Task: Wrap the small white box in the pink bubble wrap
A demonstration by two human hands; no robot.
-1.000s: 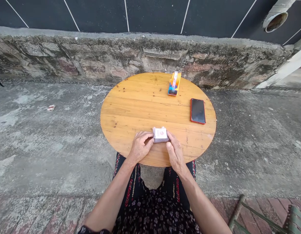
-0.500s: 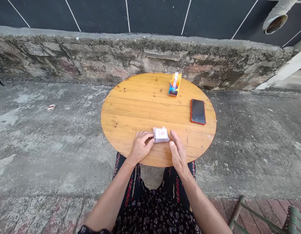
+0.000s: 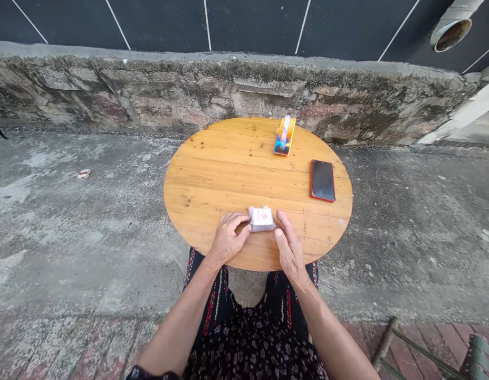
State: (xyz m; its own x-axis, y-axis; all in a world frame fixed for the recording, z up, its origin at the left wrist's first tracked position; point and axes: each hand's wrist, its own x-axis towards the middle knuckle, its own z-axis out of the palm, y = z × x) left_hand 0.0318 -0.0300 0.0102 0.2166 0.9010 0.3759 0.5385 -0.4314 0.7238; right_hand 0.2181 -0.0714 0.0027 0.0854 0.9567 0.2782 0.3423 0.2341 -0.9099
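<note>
While the small wrapped packet [image 3: 262,219] lies near the worktop's [image 3: 212,174] front edge, it is pinched by the left hand [image 3: 227,240]; the right hand [image 3: 289,247], grip relaxed and empty, rests beside it. A firmer two-handed hold seems needed.

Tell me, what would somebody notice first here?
Probably the round wooden table in the middle of the grey ground. At its near edge, the left hand grips a small pale packet, with the right hand open beside it. A red-edged phone lies to the right.
</note>
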